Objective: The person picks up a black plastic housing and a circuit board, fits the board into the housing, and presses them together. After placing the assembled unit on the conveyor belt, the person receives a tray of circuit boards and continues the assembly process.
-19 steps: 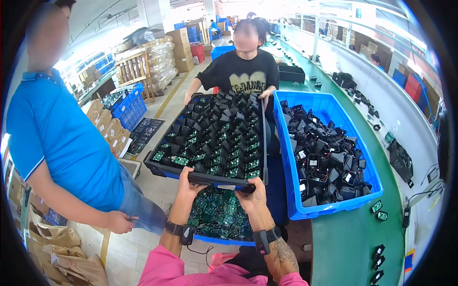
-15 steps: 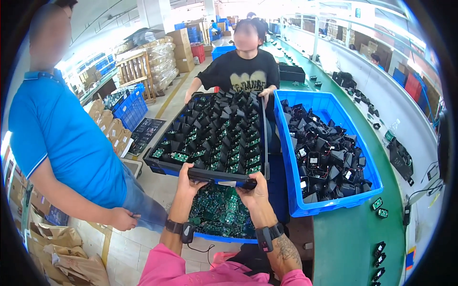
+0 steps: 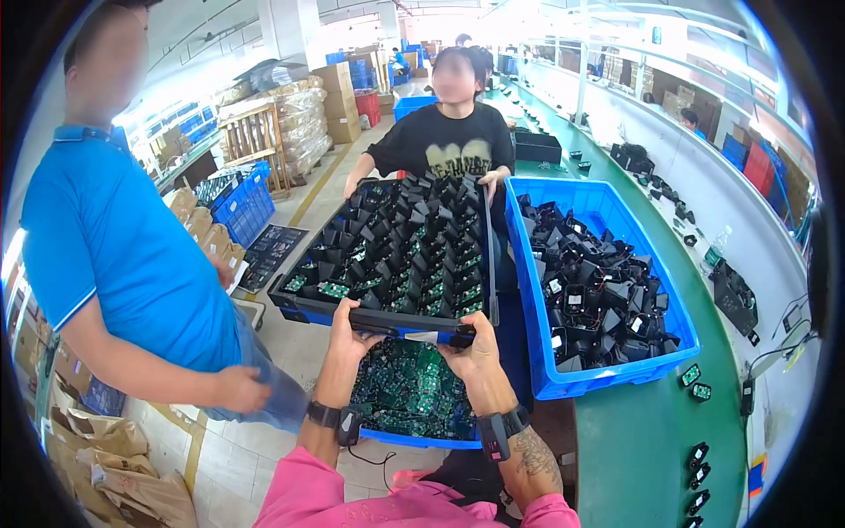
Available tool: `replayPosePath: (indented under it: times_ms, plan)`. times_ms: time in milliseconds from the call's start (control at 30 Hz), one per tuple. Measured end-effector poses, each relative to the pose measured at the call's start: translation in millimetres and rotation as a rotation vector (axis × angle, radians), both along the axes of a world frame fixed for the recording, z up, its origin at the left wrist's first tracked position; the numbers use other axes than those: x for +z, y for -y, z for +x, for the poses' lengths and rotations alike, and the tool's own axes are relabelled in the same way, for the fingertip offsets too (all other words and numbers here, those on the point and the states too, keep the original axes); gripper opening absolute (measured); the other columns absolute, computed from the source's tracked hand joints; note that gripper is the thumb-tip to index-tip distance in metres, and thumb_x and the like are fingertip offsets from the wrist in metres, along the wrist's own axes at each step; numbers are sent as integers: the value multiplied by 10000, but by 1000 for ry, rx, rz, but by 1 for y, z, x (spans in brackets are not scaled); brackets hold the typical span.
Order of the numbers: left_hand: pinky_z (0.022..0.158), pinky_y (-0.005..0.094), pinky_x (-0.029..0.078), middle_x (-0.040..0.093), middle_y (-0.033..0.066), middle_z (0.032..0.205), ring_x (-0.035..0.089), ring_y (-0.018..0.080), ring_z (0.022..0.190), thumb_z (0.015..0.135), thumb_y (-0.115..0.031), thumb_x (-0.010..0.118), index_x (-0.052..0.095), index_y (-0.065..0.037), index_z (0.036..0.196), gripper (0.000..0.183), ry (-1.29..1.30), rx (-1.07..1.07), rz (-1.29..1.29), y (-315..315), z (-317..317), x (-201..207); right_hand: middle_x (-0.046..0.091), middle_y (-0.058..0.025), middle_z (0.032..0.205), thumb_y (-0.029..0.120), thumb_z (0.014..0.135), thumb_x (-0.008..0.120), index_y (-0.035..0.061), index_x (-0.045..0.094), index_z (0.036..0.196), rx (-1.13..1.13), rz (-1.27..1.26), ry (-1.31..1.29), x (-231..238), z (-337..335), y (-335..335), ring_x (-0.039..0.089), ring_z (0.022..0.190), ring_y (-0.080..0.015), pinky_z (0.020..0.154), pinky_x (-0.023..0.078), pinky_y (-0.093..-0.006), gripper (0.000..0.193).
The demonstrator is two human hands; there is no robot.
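Observation:
A large black tray [image 3: 398, 324] spans the space in front of me, filled with rows of black plastic housings [image 3: 414, 220] and green circuit boards [image 3: 333, 288]. My left hand [image 3: 349, 333] grips its near edge left of the middle, thumb on top and fingers beneath. Near the right corner, my right hand [image 3: 475, 345] holds the same edge in a similar way. A co-worker in a black shirt [image 3: 447, 145] holds the tray's far side with both hands. Below the near edge, a blue bin [image 3: 414, 440] holds a heap of green circuit boards [image 3: 409, 387].
On the green bench [image 3: 642, 458] at right stands a blue crate [image 3: 607, 377] of loose black housings. A person in a blue shirt [image 3: 141, 264] stands close at left. Brown sacks [image 3: 141, 493] lie on the floor at lower left; a blue basket [image 3: 242, 207] stands farther back.
The person in blue has moved a lowered hand and raised the other near the waist. The co-worker's head has lifted. The tray stays in our hands, almost unmoved.

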State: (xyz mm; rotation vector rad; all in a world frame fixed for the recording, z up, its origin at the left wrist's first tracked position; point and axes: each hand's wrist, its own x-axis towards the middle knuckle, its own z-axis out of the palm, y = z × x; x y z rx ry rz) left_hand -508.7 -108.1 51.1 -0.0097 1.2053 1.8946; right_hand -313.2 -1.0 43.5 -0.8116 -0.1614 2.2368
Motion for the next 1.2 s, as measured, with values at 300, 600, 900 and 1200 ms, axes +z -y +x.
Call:
replayPosePath:
  times_ms: [300,600,900,1200]
  plan:
    - [877,545,477,624,128,966,592,331,962,786,-374,641,577,-109,1008,351,-4,-26,72,4,4,-12,544,-135,975,206,681,704,95,526,896,15,23,32,-1,8,2,530,917,-320,900,433,-463,300]
    - [739,330,526,634,181,1020,618,257,916,966,-391,503,539,91,1063,493,768,-1035,426,-12,-40,-27,533,-95,905,219,659,716,107,531,864,44,47,46,-7,4,1,505,871,-273,910,414,-437,297]
    - [701,387,546,662,137,951,651,280,824,974,-366,488,553,32,1058,413,942,-1053,345,-18,-76,-65,518,-67,883,240,635,741,134,523,813,79,62,117,-14,1,7,474,825,-233,867,370,-395,301]
    - [881,470,518,630,154,1125,622,308,1028,1004,-391,389,541,-25,1169,429,274,-596,563,-14,-49,-63,515,-63,916,233,642,737,136,522,843,59,45,151,-18,-1,-1,476,826,-226,845,378,-386,309]
